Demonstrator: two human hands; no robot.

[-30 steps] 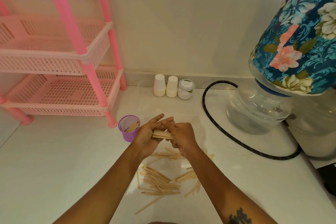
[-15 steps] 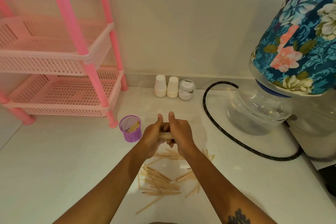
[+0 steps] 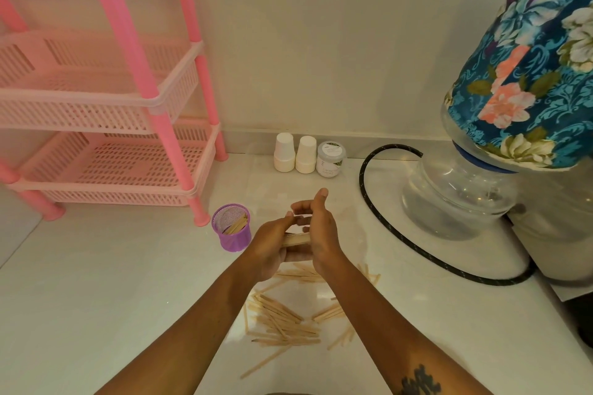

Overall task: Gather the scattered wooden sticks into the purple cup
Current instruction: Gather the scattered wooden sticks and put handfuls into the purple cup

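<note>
Sticks lower, right thumb up

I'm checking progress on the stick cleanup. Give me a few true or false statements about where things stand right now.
1. The purple cup already holds some sticks. True.
2. Both hands hold one bundle of sticks between them. True: left hand, right hand.
3. The floor is cleared of sticks. False: many loose sticks lie below the hands.
4. The cup lies tipped over. False: it stands upright.
5. The cup is left of the hands. True.
</note>
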